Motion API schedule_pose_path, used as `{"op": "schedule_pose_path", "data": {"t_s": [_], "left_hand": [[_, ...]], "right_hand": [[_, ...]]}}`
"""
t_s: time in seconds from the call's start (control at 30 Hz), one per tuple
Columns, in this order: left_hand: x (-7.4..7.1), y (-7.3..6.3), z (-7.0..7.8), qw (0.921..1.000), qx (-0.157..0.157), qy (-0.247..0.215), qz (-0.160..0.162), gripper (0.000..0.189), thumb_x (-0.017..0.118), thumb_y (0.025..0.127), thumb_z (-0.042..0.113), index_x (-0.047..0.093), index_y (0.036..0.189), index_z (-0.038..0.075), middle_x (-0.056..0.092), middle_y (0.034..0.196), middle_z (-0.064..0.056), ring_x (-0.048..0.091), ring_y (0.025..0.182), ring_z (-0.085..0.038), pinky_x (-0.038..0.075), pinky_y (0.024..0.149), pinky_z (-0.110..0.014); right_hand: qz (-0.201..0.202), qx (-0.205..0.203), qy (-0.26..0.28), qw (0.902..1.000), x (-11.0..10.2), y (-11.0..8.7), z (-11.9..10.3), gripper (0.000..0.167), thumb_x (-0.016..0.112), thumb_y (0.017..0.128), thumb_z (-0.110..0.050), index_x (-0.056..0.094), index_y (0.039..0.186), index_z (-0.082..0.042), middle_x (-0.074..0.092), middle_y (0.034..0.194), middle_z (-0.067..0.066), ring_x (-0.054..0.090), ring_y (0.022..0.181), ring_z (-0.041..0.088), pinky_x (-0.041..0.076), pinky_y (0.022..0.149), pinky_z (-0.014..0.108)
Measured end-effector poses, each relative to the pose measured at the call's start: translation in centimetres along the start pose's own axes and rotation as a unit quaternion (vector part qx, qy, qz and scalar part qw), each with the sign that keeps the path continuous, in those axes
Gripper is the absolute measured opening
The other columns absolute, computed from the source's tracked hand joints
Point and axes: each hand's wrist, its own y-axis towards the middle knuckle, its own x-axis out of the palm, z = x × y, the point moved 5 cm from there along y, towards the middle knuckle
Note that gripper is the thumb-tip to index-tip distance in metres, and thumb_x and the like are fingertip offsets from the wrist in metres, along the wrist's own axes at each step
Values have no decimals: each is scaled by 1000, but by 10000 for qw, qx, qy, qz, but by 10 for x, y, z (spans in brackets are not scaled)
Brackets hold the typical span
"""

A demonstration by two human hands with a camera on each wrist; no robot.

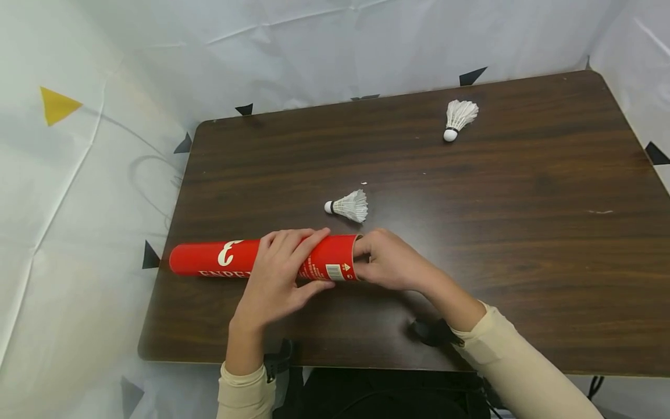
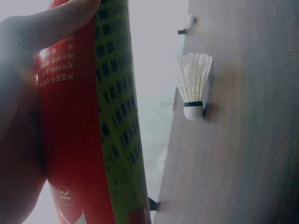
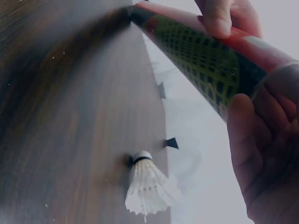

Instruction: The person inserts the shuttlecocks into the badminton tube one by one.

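Note:
A red cylindrical shuttlecock tube [image 1: 204, 259] lies sideways above the near part of the table, its mouth facing right. My left hand [image 1: 277, 279] grips it from above, fingers over the far side and thumb along the near side. At the mouth is my right hand [image 1: 395, 262], with fingers reaching inside the rim; their tips are hidden, so what they hold cannot be seen. The right wrist view shows the right thumb [image 3: 240, 116] by the rim. Just beyond the tube, a white feather shuttlecock [image 1: 350, 206] rests on its side, cork to the left.
Another shuttlecock [image 1: 460, 118] lies near the back edge of the dark wooden table [image 1: 523, 233]. White sheeting [image 1: 314, 52] with black and yellow triangles hangs around the table. A dark rounded object [image 1: 426, 330] is by the right wrist.

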Motion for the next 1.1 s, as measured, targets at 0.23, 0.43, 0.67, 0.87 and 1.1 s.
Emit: {"op": "schedule_pose_path", "data": {"t_s": [0.23, 0.43, 0.67, 0.87, 1.1], "left_hand": [[0, 1, 1, 10000, -5, -23, -38, 89, 82, 72, 49, 43, 148, 25, 55, 132, -1, 49, 117, -21, 32, 103, -49], [-1, 1, 1, 10000, -11, -10, -51, 89, 83, 72, 49, 43, 148, 25, 55, 132, -1, 49, 117, -20, 32, 103, -49], [-1, 1, 2, 9999, -36, -7, -99, 90, 83, 71, 48, 43, 148, 25, 55, 132, -1, 49, 117, -20, 32, 103, -49], [-1, 1, 2, 10000, -21, 3, -71, 89, 83, 72, 48, 44, 148, 25, 55, 132, -1, 49, 117, -20, 32, 103, -49], [-1, 0, 3, 10000, -38, -24, -50, 88, 83, 72, 49, 44, 148, 25, 55, 132, -1, 49, 117, -20, 32, 103, -49]], "right_hand": [[-151, 102, 388, 9991, -10, -10, 1, 8, 75, 85, -8, 78, 90, -14, 68, 76, -8, 55, 61, 13, 50, 58, 28], [-132, 198, 1160, 9930, -31, -19, 8, 19, 75, 87, -12, 77, 106, -9, 73, 96, -2, 65, 79, 16, 55, 72, 34], [455, 792, 1537, 9839, -56, -15, 36, 24, 71, 91, -11, 72, 112, -1, 74, 97, 10, 70, 84, 23, 57, 69, 41], [1047, 1273, 523, 9849, -52, 7, 72, 32, 71, 91, -20, 70, 118, -3, 72, 105, 9, 67, 95, 27, 54, 81, 43], [1055, 1680, -797, 9769, -28, 34, 94, 50, 74, 87, -37, 67, 126, -7, 71, 113, 10, 66, 103, 26, 49, 92, 44]]}}
